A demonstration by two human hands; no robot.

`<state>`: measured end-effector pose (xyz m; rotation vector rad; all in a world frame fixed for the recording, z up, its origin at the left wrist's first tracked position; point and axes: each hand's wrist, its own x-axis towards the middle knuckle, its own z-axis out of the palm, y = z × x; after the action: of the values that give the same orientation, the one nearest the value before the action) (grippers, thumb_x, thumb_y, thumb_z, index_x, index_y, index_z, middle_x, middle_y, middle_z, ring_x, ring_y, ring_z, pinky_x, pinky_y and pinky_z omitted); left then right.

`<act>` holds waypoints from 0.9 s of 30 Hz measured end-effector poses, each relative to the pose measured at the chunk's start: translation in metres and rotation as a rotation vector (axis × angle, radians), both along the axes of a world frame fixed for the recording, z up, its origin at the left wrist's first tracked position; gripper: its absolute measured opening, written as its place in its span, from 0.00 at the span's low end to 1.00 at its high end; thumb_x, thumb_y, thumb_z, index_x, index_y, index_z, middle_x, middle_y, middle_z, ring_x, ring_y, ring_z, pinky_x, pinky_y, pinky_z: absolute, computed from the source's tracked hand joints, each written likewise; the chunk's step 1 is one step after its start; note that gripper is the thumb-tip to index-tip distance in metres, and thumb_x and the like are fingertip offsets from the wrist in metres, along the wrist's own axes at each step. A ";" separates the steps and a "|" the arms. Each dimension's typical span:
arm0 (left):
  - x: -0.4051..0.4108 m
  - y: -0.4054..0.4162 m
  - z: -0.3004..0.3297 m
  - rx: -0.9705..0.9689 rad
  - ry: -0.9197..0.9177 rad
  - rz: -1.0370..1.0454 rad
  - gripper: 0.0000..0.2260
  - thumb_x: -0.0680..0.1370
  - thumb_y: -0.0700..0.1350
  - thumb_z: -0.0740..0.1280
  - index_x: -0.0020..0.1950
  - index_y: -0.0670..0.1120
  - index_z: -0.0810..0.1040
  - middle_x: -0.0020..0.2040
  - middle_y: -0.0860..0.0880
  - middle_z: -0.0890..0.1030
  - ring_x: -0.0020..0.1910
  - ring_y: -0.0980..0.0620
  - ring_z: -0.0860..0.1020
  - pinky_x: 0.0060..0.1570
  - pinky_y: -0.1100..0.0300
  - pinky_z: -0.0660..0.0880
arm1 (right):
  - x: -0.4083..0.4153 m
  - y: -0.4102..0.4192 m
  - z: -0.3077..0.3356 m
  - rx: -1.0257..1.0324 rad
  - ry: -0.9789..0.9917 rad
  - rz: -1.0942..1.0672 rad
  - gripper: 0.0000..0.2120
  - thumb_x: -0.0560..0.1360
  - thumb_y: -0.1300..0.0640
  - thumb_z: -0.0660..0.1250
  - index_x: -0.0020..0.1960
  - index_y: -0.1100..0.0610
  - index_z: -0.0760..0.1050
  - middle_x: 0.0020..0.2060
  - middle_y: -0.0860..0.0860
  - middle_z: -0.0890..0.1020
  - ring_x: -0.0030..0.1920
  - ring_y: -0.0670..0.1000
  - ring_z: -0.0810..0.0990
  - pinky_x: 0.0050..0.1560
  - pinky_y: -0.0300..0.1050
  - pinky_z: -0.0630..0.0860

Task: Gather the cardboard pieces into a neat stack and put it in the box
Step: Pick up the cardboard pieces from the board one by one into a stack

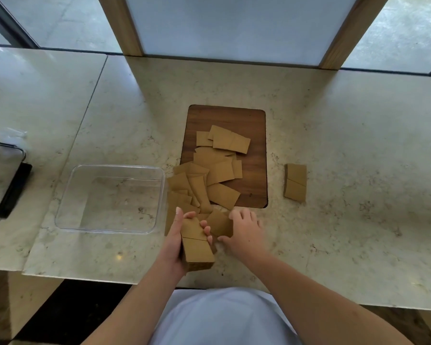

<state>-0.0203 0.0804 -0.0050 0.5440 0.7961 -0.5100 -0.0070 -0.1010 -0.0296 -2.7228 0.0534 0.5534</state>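
Note:
Several brown cardboard pieces [217, 170] lie scattered over a dark wooden board [253, 125] and the marble counter beside it. My left hand [176, 235] grips a thick stack of cardboard pieces [197, 247] near the counter's front edge. My right hand [244, 232] rests on a loose cardboard piece [218, 224] just right of the stack, fingers curled around it. A clear plastic box [159, 170] stands empty to the left of the pile. A small separate stack of pieces [295, 181] lies alone on the counter to the right of the board.
A lidded container with a black base [3, 180] sits at the far left edge. Wooden window posts [121, 26] rise behind the marble counter [358, 145]. The counter's front edge runs just below my hands.

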 end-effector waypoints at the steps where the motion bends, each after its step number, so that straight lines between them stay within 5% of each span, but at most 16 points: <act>1: -0.001 0.002 0.000 0.012 0.003 -0.011 0.24 0.72 0.62 0.77 0.58 0.47 0.79 0.46 0.38 0.83 0.42 0.41 0.84 0.42 0.45 0.84 | -0.001 0.001 -0.002 -0.007 -0.015 -0.011 0.28 0.71 0.39 0.75 0.65 0.49 0.70 0.62 0.49 0.74 0.64 0.54 0.71 0.64 0.52 0.69; 4: -0.003 0.005 0.000 0.035 0.027 -0.038 0.22 0.74 0.58 0.76 0.61 0.47 0.78 0.46 0.38 0.84 0.41 0.41 0.84 0.42 0.46 0.84 | -0.002 0.000 -0.006 0.050 0.005 -0.056 0.23 0.72 0.43 0.74 0.60 0.49 0.69 0.55 0.47 0.75 0.59 0.52 0.73 0.60 0.51 0.70; 8: -0.002 0.006 -0.001 0.050 0.052 -0.051 0.21 0.75 0.55 0.76 0.62 0.46 0.78 0.46 0.38 0.84 0.41 0.41 0.84 0.40 0.46 0.84 | 0.005 -0.009 0.002 0.475 0.202 -0.287 0.16 0.78 0.49 0.72 0.63 0.52 0.75 0.52 0.45 0.80 0.55 0.49 0.79 0.57 0.50 0.79; 10: -0.003 0.004 -0.001 0.063 0.058 -0.075 0.21 0.76 0.55 0.76 0.63 0.45 0.78 0.45 0.38 0.84 0.40 0.41 0.84 0.40 0.47 0.84 | 0.008 -0.016 0.011 0.653 0.277 -0.404 0.07 0.82 0.49 0.67 0.56 0.50 0.79 0.49 0.49 0.83 0.49 0.50 0.82 0.49 0.48 0.82; 13: -0.003 -0.001 -0.001 0.054 0.077 -0.129 0.21 0.76 0.54 0.75 0.64 0.45 0.77 0.44 0.37 0.84 0.39 0.41 0.84 0.39 0.47 0.83 | 0.009 -0.024 0.030 0.791 0.391 -0.560 0.12 0.85 0.44 0.60 0.52 0.48 0.79 0.41 0.49 0.80 0.35 0.44 0.80 0.29 0.37 0.74; 17: -0.003 -0.008 0.000 -0.023 0.072 -0.200 0.23 0.76 0.58 0.75 0.64 0.46 0.76 0.45 0.37 0.83 0.40 0.41 0.83 0.39 0.47 0.83 | 0.011 -0.029 0.044 0.809 0.526 -0.551 0.16 0.85 0.43 0.58 0.55 0.54 0.77 0.38 0.50 0.71 0.32 0.47 0.70 0.30 0.40 0.65; 20: -0.004 -0.010 -0.002 -0.032 0.013 -0.261 0.28 0.76 0.63 0.72 0.67 0.44 0.76 0.47 0.37 0.83 0.41 0.41 0.83 0.40 0.47 0.83 | 0.013 -0.034 0.062 0.870 0.624 -0.400 0.06 0.83 0.51 0.62 0.55 0.50 0.77 0.40 0.52 0.75 0.33 0.48 0.74 0.32 0.42 0.70; 23: -0.002 -0.003 -0.002 0.066 -0.018 -0.419 0.35 0.74 0.70 0.68 0.67 0.42 0.80 0.55 0.35 0.84 0.46 0.38 0.85 0.42 0.46 0.84 | 0.022 -0.045 0.087 0.876 0.735 -0.125 0.04 0.78 0.52 0.74 0.52 0.48 0.84 0.51 0.50 0.87 0.51 0.52 0.86 0.53 0.49 0.82; 27: -0.002 -0.001 0.006 0.029 -0.053 -0.732 0.39 0.69 0.74 0.69 0.65 0.44 0.83 0.65 0.32 0.81 0.62 0.32 0.81 0.61 0.37 0.80 | 0.031 -0.035 0.114 0.378 0.692 0.441 0.04 0.71 0.45 0.79 0.43 0.40 0.85 0.39 0.35 0.85 0.43 0.38 0.81 0.46 0.37 0.73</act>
<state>-0.0219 0.0794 0.0010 0.8747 0.5355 -1.1508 0.0236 -0.1358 0.0845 -2.0611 -0.4375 1.4420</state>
